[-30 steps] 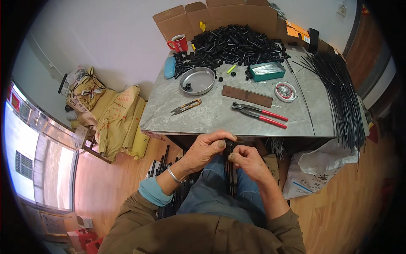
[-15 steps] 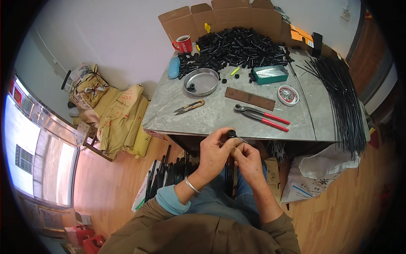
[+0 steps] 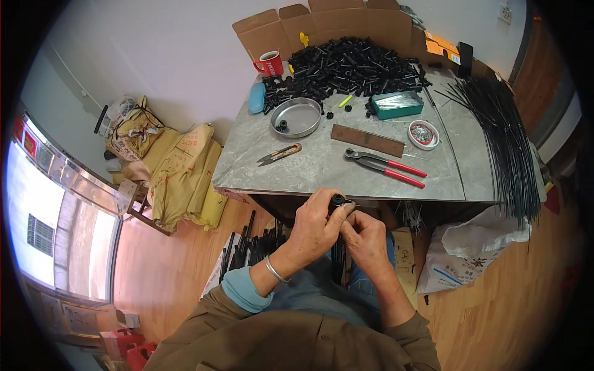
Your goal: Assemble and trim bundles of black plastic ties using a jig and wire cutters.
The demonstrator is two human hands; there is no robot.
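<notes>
Surface: grey marbled table [image 3: 247, 170]. Along the back edge, a heap of black tubular pieces [image 3: 356, 68] lies against folded cardboard [image 3: 346, 26]. Back left corner: red mug [image 3: 270, 63]; blue case [image 3: 257, 98] by the left edge. Inward from the case, a round metal pan [image 3: 301, 119] contains a few small black parts. Thread snips [image 3: 280, 154] lie nearer the front left corner. Toward the front edge, right of centre: red-handled pincers [image 3: 388, 167], flat rust-brown bar [image 3: 367, 141] just behind. Behind the bar, green box [image 3: 399, 112] of fine silvery lengths; white-rimmed dish [image 3: 424, 148] beside it. A sheaf of black rods [image 3: 504, 145] overhangs the front right corner. These lie beyond the hands; nothing on the surface stands between the hands and the held piece.

Held piece: black ring-ended part [image 3: 337, 200], near the middle of the front edge; contact with the edge cannot be told. Left hand [image 3: 314, 224]: fingers curled closed around it, thumb pressed near its top. Right hand [image 3: 366, 238]: thumb and forefinger pinched together against the left thumb; whatever lies between them is hidden.
</notes>
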